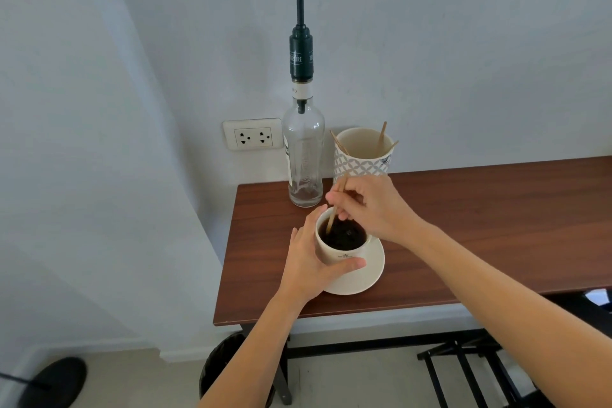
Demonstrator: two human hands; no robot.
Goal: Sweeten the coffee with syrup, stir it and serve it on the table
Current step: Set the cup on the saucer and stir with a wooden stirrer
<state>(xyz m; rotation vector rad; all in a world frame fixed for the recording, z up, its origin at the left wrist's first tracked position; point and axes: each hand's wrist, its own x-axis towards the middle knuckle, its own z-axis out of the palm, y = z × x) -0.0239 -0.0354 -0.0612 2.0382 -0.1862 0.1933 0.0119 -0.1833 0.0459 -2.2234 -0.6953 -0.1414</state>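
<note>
A cream cup (344,250) full of dark coffee stands on a cream saucer (372,270) near the left end of the brown table (480,235). My left hand (309,262) wraps around the cup's left side, thumb across its front. Just above the cup's rim, my right hand (371,209) pinches a thin wooden stir stick (332,220) whose lower end dips into the coffee. Behind the cup stands a clear glass syrup bottle (303,159) with a tall black pump (299,10), almost empty.
A patterned cup (362,164) holding several wooden stir sticks stands right of the bottle against the wall. A wall socket (253,136) sits left of the bottle. Under the table are a dark bin (222,364) and a black rack (470,371).
</note>
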